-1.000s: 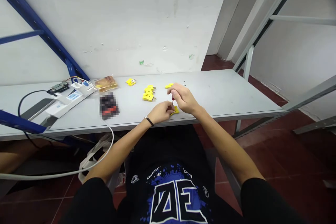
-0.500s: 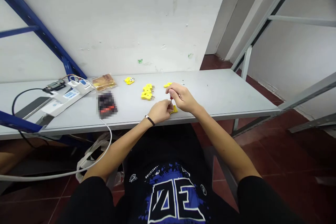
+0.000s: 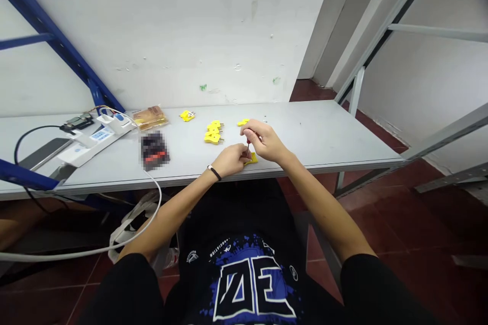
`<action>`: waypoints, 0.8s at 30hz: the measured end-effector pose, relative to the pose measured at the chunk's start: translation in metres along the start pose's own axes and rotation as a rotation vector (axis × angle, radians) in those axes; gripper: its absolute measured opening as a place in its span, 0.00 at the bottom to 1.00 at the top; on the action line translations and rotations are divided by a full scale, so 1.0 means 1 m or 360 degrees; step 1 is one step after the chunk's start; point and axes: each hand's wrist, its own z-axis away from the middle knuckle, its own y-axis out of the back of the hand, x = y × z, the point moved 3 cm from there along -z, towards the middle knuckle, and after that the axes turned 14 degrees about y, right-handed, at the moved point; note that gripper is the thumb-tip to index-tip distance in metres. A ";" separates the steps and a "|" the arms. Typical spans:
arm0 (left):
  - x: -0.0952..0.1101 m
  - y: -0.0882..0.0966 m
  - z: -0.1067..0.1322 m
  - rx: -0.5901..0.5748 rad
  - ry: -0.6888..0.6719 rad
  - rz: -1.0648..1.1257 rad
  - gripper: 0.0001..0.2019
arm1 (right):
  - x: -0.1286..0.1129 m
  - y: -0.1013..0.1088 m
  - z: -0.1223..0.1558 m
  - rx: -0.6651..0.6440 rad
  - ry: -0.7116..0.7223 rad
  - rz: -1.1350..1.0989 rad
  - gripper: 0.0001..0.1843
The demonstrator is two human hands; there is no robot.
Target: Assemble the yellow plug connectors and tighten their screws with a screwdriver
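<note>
**Close work at the tabletop's (image 3: 324, 137) front edge**

Right in the thick of it now! The yellow plug (image 3: 251, 159) sits just behind the front edge, pinched by the left hand (image 3: 229, 160), whose closed fingers cover part of it. Whether it's resting on the surface or lifted slightly, I can't tell from here. The right hand (image 3: 267, 141) is closed too, gripping a small red-handled screwdriver (image 3: 248, 148) and pointing it down at the plug. The two hands are nearly touching, and the tip's exact landing spot is too small to make out.

Further along the tabletop, a tight cluster of yellow plugs (image 3: 213, 133) lies with its metal pins pointing right. A lone plug (image 3: 186, 116) sits farther back, and another (image 3: 242, 123) lies just beyond the right hand. As for progress, that's one plug in hand and the rest lying loose, but at this size there's no telling which have been worked on.

Over to the left, there's a blurred black packet (image 3: 154, 151), a clear packet (image 3: 150, 117) with something brown inside, and a white power strip (image 3: 89, 146) trailing cables. Behind it all, a blue shelf frame (image 3: 57, 43) cuts across the wall.
</note>
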 end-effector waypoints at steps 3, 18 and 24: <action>-0.007 0.006 0.000 -0.0156 -0.0018 0.0121 0.09 | 0.002 0.000 0.001 0.0008 0.0040 0.0020 0.19; -0.011 -0.005 0.038 0.0446 -0.0470 0.0029 0.07 | 0.001 0.001 0.001 -0.0004 0.0091 0.0016 0.17; -0.015 -0.015 0.040 0.0619 -0.0588 -0.0187 0.07 | 0.001 0.001 0.001 -0.0002 0.0097 0.0031 0.18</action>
